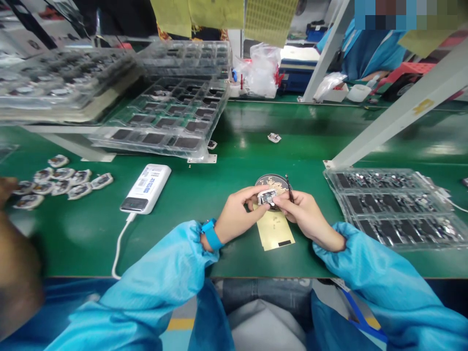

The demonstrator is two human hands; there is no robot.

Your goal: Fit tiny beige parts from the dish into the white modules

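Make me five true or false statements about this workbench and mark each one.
A blue wristband is on the person's left wrist. True.
The white power bank lies to the right of the hands. False: it lies to their left on the green bench.
The right hand holds a thin dark tool. True.
The left hand is empty. False: it holds a small electronic module.
A yellow sheet lies on the bench beneath the hands. True.
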